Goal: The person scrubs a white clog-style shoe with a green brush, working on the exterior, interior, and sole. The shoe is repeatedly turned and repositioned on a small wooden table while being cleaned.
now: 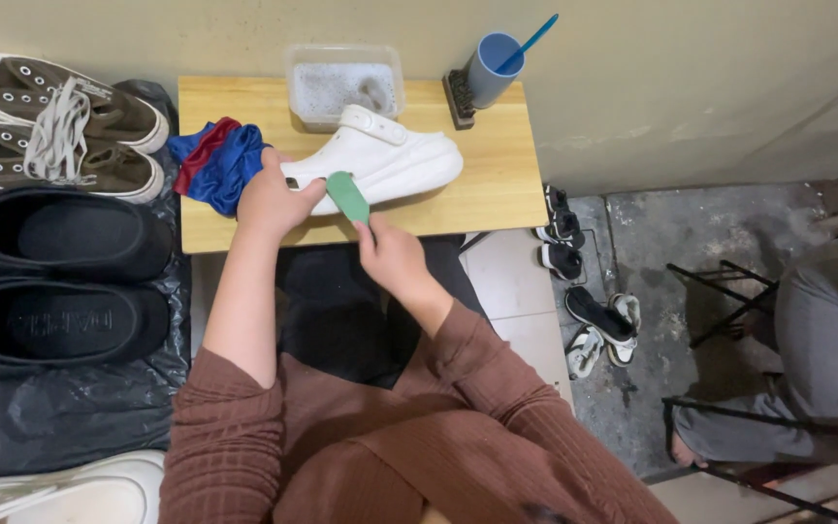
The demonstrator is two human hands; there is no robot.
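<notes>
A white clog shoe lies on its side on a small wooden table. My left hand grips the shoe at its heel end. My right hand holds a green brush by its lower end, with the brush pressed against the shoe's sole edge. A blue and red cloth is bunched on the table just left of my left hand.
A clear tub of soapy water and a blue cup holding a blue stick stand at the table's back, a dark brush beside the cup. Brown sneakers and black slip-ons lie left. Another person sits right, sandals nearby.
</notes>
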